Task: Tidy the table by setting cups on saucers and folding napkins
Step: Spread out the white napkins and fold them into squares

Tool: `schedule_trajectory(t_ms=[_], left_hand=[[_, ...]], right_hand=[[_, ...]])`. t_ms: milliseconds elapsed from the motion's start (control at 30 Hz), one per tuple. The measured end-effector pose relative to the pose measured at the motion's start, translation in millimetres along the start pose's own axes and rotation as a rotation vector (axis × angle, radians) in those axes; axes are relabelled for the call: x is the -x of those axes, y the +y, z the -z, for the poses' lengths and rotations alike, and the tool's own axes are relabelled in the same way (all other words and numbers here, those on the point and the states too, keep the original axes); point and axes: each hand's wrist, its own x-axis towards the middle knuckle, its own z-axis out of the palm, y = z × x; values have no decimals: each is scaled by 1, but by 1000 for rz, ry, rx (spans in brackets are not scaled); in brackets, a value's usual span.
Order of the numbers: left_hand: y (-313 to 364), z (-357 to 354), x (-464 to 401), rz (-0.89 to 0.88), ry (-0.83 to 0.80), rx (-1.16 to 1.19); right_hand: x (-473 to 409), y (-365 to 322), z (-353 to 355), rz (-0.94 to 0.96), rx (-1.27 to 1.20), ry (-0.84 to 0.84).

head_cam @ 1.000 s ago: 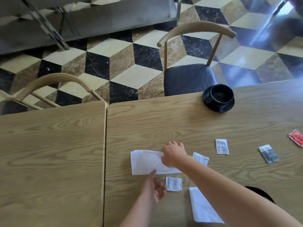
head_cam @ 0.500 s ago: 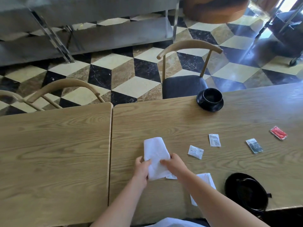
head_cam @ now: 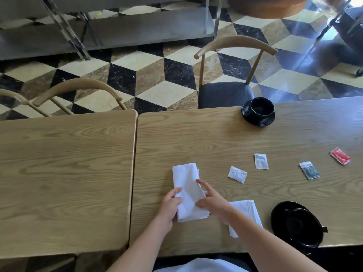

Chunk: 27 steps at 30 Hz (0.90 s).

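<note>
A white napkin (head_cam: 187,185), folded into a long strip, lies flat on the right-hand wooden table (head_cam: 216,138). My left hand (head_cam: 169,206) pinches its lower left edge. On its right side rests my right hand (head_cam: 213,201), index finger straight and thumb touching the cloth. A second white napkin (head_cam: 250,211) lies partly under my right forearm. One black cup (head_cam: 257,108) stands on a black saucer (head_cam: 262,121) at the far edge. Another black cup (head_cam: 300,226) sits on a saucer (head_cam: 279,214) at the near right.
Two white packets (head_cam: 237,174) (head_cam: 261,161), a dark packet (head_cam: 309,170) and a red packet (head_cam: 340,156) lie scattered right of the napkin. A second table (head_cam: 64,173) adjoins on the left. Chairs (head_cam: 225,93) (head_cam: 78,89) stand along the far side.
The napkin lay sideways a second ago. It was turned lengthwise and now lies flat. My right hand has spread its index finger and thumb over it. The view has also shifted back.
</note>
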Motion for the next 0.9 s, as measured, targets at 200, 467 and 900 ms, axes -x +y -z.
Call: schedule_trajectory(t_ms=[200,467,900], left_hand=[[0,2,-6,30,-75,-104],[-10,4,-12,138,-59,-82],[33,8,-30,522,-47,191]], right_hand=[[-8,0,7,-52,27,-46],[-21,18,4,-204,-276,-20],[-31,-2,9,-384,-331,43]])
